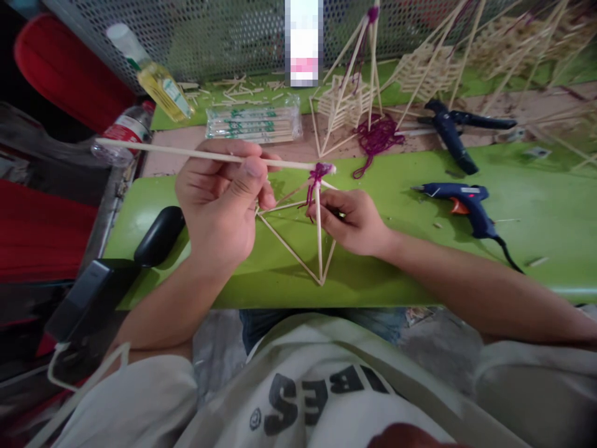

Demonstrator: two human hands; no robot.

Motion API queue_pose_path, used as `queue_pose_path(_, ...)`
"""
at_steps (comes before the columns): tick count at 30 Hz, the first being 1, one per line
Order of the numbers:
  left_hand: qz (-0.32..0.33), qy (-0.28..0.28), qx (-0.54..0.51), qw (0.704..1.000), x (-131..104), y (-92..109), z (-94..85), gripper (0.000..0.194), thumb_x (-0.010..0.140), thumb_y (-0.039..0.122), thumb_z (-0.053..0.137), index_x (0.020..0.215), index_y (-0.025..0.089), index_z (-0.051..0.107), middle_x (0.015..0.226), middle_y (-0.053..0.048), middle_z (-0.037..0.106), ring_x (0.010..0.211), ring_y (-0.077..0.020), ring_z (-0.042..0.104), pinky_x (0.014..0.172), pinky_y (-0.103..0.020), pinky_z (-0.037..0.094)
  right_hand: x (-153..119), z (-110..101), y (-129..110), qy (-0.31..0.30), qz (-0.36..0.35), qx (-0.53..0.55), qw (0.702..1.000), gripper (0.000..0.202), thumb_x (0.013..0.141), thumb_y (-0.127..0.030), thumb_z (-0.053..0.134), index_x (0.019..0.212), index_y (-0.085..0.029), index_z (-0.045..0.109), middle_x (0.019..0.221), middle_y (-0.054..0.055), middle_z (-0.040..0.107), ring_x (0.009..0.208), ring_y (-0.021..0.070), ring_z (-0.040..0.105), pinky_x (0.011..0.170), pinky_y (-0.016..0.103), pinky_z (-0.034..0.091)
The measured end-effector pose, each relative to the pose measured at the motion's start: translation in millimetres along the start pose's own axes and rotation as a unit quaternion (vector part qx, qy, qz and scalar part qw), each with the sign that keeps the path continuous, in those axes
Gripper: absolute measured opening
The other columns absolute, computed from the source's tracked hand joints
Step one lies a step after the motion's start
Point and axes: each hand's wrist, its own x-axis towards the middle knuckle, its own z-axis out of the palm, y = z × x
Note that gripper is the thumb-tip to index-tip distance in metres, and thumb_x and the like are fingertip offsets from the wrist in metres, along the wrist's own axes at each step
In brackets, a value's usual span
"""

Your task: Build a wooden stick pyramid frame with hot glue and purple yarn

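Note:
My left hand (224, 199) pinches a long pale wooden stick (163, 149), which lies nearly level across my view. Purple yarn (319, 173) binds the stick's right end to the top of a frame of thin wooden sticks (319, 242), and a whitish blob covers that tip. The frame's legs spread down to the green board in a pyramid-like shape. Just below the knot, my right hand (352, 218) is closed, thumb and finger pressed together on the yarn's hanging strands behind the upright stick. Its fingertips are partly hidden.
A blue glue gun (459, 196) and dark-handled pliers (450, 134) lie at right. Behind are a yarn tangle (380, 140), stick structures (345, 102) and wrapped sticks (254, 122). Bottles (163, 87), a black case (160, 236) and a dark power bank-like box (93, 298) sit at left.

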Motion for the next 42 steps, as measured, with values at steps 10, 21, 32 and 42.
queue_pose_path(10,0.031,0.022,0.029,0.999,2.8,1.4,3.3,0.030,0.093,0.056,0.095,0.104,0.031,0.082,0.101,0.002,0.088,0.059,-0.0081,0.070,0.048,-0.021,0.051,3.3,-27.6,-0.6,-0.275,0.126,-0.167,0.938,0.033,0.109,-0.033,0.060,0.079,-0.020,0.063,0.071,-0.001,0.059,0.062,0.0118,0.041,0.067,0.034,0.033)
queue_pose_path(21,0.031,0.042,0.045,0.998,-1.2,17.3,14.5,0.024,0.096,0.050,0.094,0.099,0.031,0.081,0.095,0.004,0.086,0.057,-0.0074,0.068,0.050,-0.024,0.054,15.6,-51.8,-48.8,0.075,0.022,-0.040,0.996,0.029,0.103,-0.053,0.081,0.099,-0.025,0.075,0.081,0.003,0.068,0.066,0.0166,0.053,0.060,0.037,0.043)
queue_pose_path(32,0.017,0.033,0.014,0.999,-0.9,19.8,17.7,0.027,0.093,0.051,0.097,0.096,0.029,0.081,0.093,0.004,0.087,0.054,-0.0066,0.066,0.047,-0.022,0.050,11.4,-22.3,-32.6,0.057,-0.027,0.108,0.992,0.041,0.103,-0.051,0.081,0.137,-0.028,0.074,0.135,0.011,0.080,0.129,0.0321,0.075,0.116,0.054,0.063)
queue_pose_path(42,-0.036,0.003,-0.011,0.999,-3.7,15.3,14.3,0.033,0.092,0.061,0.094,0.103,0.033,0.080,0.099,0.002,0.087,0.056,-0.0100,0.066,0.047,-0.026,0.050,21.4,-39.2,-38.5,-0.174,0.074,0.305,0.933,0.036,0.098,-0.033,0.091,0.127,-0.019,0.075,0.121,0.007,0.083,0.074,0.0127,0.078,0.068,0.028,0.069)
